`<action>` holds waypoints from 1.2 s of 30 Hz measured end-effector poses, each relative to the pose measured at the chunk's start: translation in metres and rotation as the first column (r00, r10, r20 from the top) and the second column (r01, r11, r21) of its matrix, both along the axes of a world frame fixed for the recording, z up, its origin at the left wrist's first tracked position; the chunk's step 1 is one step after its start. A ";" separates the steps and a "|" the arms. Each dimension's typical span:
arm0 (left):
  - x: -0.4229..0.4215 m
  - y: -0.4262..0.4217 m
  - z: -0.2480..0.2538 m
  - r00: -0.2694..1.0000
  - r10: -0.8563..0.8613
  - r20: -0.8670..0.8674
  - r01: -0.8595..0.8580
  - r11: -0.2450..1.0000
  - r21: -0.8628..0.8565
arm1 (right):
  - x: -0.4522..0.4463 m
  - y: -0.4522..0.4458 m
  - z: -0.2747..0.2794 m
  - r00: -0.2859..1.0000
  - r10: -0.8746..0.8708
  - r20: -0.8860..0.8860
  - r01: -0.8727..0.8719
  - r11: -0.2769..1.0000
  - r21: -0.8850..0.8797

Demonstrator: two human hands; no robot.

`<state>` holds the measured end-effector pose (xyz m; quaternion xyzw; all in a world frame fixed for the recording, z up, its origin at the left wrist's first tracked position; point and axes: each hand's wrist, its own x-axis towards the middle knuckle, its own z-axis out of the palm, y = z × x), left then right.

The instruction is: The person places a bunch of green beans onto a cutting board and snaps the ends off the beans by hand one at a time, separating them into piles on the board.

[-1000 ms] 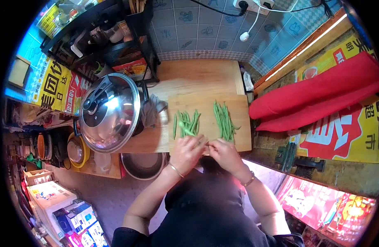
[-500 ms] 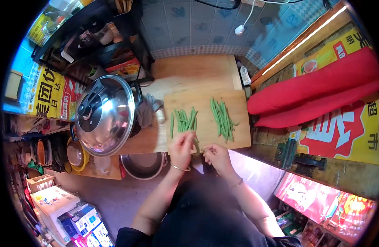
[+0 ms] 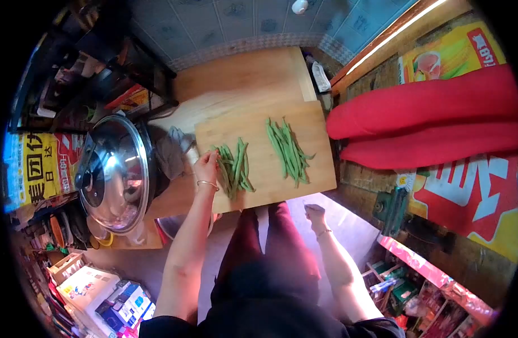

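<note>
My left hand (image 3: 205,169) reaches over the wooden cutting board (image 3: 262,169), at the left edge of a loose pile of green beans (image 3: 237,163). Its thumb and fingers are pinched together around what seems to be a green bean, mostly hidden by the fingers. A second bunch of green beans (image 3: 291,155) lies farther right on the board. My right hand (image 3: 315,217) is off the board, beyond its front edge, with the fingers curled closed. Whether something small sits in its fingertips cannot be made out.
Left of the board stands a large pan with a shiny domed lid (image 3: 115,174), with a grey cloth (image 3: 170,155) beside it. A black rack (image 3: 152,79) rises behind. Long red fabric (image 3: 422,118) lies on the right-hand surface, near a green metal fitting (image 3: 389,209).
My hands have parted: the left moved to the left bean pile, the right moved off the board to the right. The camera view has shifted, showing my legs below the board.
</note>
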<state>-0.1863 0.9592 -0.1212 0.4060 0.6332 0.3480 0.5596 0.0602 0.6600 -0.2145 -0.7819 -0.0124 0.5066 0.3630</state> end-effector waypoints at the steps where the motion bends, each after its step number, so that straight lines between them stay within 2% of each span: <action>1: 0.008 0.003 -0.005 1.000 -0.020 0.001 0.020 0.999 -0.033 | 0.001 0.008 -0.008 0.994 -0.093 -0.055 0.093 0.996 0.005; 2: 0.014 0.004 -0.008 0.999 -0.039 0.000 0.038 0.997 -0.065 | 0.000 0.018 -0.015 0.993 -0.096 -0.062 0.096 0.995 0.002; 3: 0.019 0.005 -0.010 0.999 -0.040 -0.008 0.039 0.997 -0.065 | -0.003 0.033 -0.017 0.961 -0.250 -0.113 0.260 0.962 0.084; 4: 0.025 0.003 -0.011 0.954 -0.061 -0.295 0.126 0.970 0.207 | -0.006 0.043 -0.016 0.903 -0.392 -0.176 0.418 0.895 0.154; 5: 0.032 0.000 -0.012 0.835 0.002 -0.551 0.278 0.862 0.424 | -0.006 0.049 -0.012 0.902 -0.392 -0.183 0.419 0.895 0.150; 6: 0.045 -0.005 0.019 0.794 -0.077 -0.603 0.348 0.871 0.347 | -0.005 0.054 -0.006 0.910 -0.365 -0.196 0.392 0.911 0.128; 7: 0.050 -0.011 0.013 0.794 -0.082 -0.602 0.352 0.870 0.346 | -0.003 0.055 -0.004 0.918 -0.339 -0.205 0.366 0.924 0.107; 8: 0.056 -0.017 0.002 0.776 -0.220 -0.591 0.542 0.711 0.447 | -0.003 0.054 0.000 0.917 -0.344 -0.200 0.370 0.923 0.108; 9: 0.063 -0.022 -0.003 0.726 -0.347 -0.594 0.679 0.501 0.537 | -0.004 0.050 0.001 0.909 -0.364 -0.201 0.388 0.917 0.097; 11: 0.090 -0.047 0.004 0.540 -0.566 -0.623 0.813 0.542 0.213 | -0.006 0.041 0.009 0.904 -0.379 -0.199 0.403 0.911 0.094; 12: 0.105 -0.054 0.006 0.545 -0.562 -0.622 0.811 0.542 0.220 | -0.009 0.035 0.021 0.930 -0.318 -0.184 0.345 0.928 0.141; 13: 0.120 -0.060 0.006 0.560 -0.577 -0.594 0.752 0.655 0.073 | -0.011 0.028 0.030 0.953 -0.254 -0.165 0.284 0.940 0.187; 14: 0.132 -0.063 0.006 0.582 -0.586 -0.564 0.668 0.740 -0.080 | -0.013 0.024 0.038 0.961 -0.216 -0.171 0.243 0.957 0.156; 15: 0.140 -0.063 0.003 0.590 -0.580 -0.562 0.664 0.745 -0.071 | -0.015 0.020 0.045 0.968 -0.176 -0.178 0.200 0.972 0.126; 17: 0.149 -0.065 -0.014 0.672 -0.497 -0.549 0.551 0.831 -0.078 | -0.016 0.020 0.071 0.991 -0.001 -0.137 0.020 0.991 0.133; 19: 0.144 -0.065 -0.040 0.700 -0.488 -0.522 0.556 0.830 -0.030 | -0.018 0.026 0.091 0.992 0.121 -0.043 -0.115 0.985 0.125; 20: 0.139 -0.063 -0.050 0.823 -0.516 -0.239 0.502 0.856 -0.120 | -0.019 0.033 0.101 0.982 0.188 0.025 -0.189 0.960 0.205; 21: 0.135 -0.061 -0.052 0.883 -0.466 0.059 0.467 0.857 -0.219 | -0.020 0.046 0.115 0.964 0.245 0.099 -0.264 0.922 0.282; 22: 0.131 -0.064 -0.029 0.876 -0.302 0.376 0.405 0.883 -0.235 | -0.022 0.063 0.129 0.951 0.281 0.124 -0.307 0.896 0.321; 23: 0.125 -0.065 -0.004 0.875 -0.307 0.374 0.407 0.885 -0.225 | -0.025 0.077 0.140 0.952 0.279 0.129 -0.306 0.893 0.330; 25: 0.111 -0.068 0.035 0.802 -0.110 0.586 0.380 0.852 -0.360 | -0.032 0.099 0.159 0.948 0.234 0.217 -0.309 0.844 0.438; 27: 0.100 -0.074 0.053 0.806 -0.088 0.586 0.348 0.871 -0.347 | -0.037 0.114 0.179 0.927 0.238 0.289 -0.349 0.826 0.442; 29: 0.088 -0.076 0.075 0.774 -0.011 0.633 0.288 0.896 -0.337 | -0.037 0.123 0.202 0.893 0.329 0.307 -0.433 0.813 0.388; 30: 0.082 -0.076 0.081 0.749 -0.002 0.663 0.289 0.901 -0.324 | -0.038 0.126 0.213 0.852 0.363 0.378 -0.499 0.782 0.375; 31: 0.078 -0.078 0.086 0.743 0.000 0.669 0.281 0.908 -0.311 | -0.041 0.129 0.221 0.844 0.368 0.389 -0.511 0.771 0.379; 34: 0.066 -0.083 0.097 0.703 0.162 0.692 0.158 0.914 -0.374 | -0.051 0.135 0.234 0.834 0.391 0.389 -0.544 0.699 0.464; 36: 0.058 -0.085 0.106 0.698 0.182 0.692 0.136 0.916 -0.379 | -0.058 0.137 0.235 0.877 0.366 0.311 -0.480 0.702 0.526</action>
